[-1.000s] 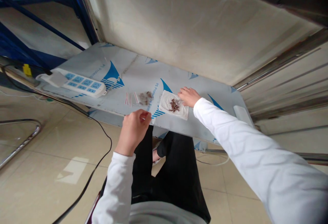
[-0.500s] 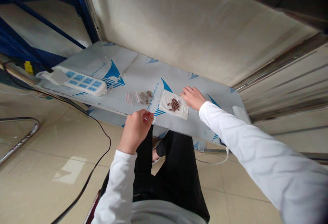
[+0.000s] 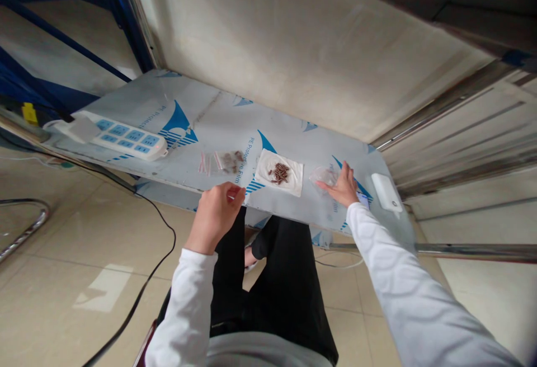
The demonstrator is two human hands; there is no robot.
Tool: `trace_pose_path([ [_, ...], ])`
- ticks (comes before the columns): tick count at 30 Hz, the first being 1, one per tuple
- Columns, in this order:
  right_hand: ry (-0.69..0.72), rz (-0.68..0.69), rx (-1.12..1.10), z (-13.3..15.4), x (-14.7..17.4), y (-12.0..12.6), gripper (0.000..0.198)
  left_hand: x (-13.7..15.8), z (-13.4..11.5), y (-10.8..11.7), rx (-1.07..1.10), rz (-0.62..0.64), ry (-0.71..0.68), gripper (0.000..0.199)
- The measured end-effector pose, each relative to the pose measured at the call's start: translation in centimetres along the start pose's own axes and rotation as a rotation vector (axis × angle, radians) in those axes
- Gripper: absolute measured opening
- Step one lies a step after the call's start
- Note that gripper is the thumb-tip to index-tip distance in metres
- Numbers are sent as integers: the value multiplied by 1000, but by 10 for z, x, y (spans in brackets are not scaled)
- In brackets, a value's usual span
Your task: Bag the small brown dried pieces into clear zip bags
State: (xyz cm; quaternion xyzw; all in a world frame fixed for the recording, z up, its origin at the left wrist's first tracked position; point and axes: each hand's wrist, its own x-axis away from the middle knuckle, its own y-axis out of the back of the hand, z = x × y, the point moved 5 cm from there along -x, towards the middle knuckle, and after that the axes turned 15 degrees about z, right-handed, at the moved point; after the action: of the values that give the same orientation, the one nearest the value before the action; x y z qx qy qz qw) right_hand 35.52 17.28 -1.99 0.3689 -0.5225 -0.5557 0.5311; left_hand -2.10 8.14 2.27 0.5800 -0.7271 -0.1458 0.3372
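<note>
My left hand hovers over the front edge of the board, thumb and fingertips pinched together. Whatever lies in that pinch is too small to make out. Just beyond it, small clear zip bags lie flat, some with brownish bits inside. Right of these, a white tissue carries a heap of small brown pellet-like pieces. My right hand is beside a crumpled, clear plastic piece, thumb and fingers spread apart. The thumb overlaps its near edge; whether it presses on it is unclear.
A white power strip with blue sockets lies on the film-covered board at the left. At the right end sits a white box-like device. A black cable hangs to the floor. Behind stands a pale panel.
My right hand has moved from the tissue's right edge to the right, and its fingers have spread. The clear plastic piece now shows beside it. My left hand keeps its pinch.
</note>
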Motion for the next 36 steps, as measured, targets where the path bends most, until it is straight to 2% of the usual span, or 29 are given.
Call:
trace_pose_path([
  [4, 66, -353, -162, 19, 12, 19, 77, -2, -2, -6, -13, 15, 2, 31],
  [6, 122, -426, -158, 37, 17, 18, 64, -2, -2, -6, -25, 23, 3, 31],
  [8, 220, -363, -89, 56, 23, 1, 56, -1, 0, -3, -20, 25, 5, 31],
  [11, 327, -134, 64, 69, 32, -45, 52, 2, 6, 6, -3, 8, 17, 32],
  [14, 207, 43, 153, 57, 36, -82, 56, 4, 17, 15, -4, -16, 53, 34],
  [16, 123, 118, 175, 48, 37, -93, 62, 5, 24, 18, 0, -28, 78, 33],
  [21, 67, 216, 128, 45, 36, -90, 69, 2, 25, 15, -11, -11, 82, 33],
  [27, -108, 17, 90, 30, 19, -68, 63, 3, 17, 12, -4, -7, 33, 34],
  [31, -259, 44, 61, 14, -2, -65, 63, 3, 22, 13, 8, -8, 33, 34],
  [36, -270, 74, 68, 9, -18, -67, 71, 5, 22, 16, 16, -13, 52, 33],
])
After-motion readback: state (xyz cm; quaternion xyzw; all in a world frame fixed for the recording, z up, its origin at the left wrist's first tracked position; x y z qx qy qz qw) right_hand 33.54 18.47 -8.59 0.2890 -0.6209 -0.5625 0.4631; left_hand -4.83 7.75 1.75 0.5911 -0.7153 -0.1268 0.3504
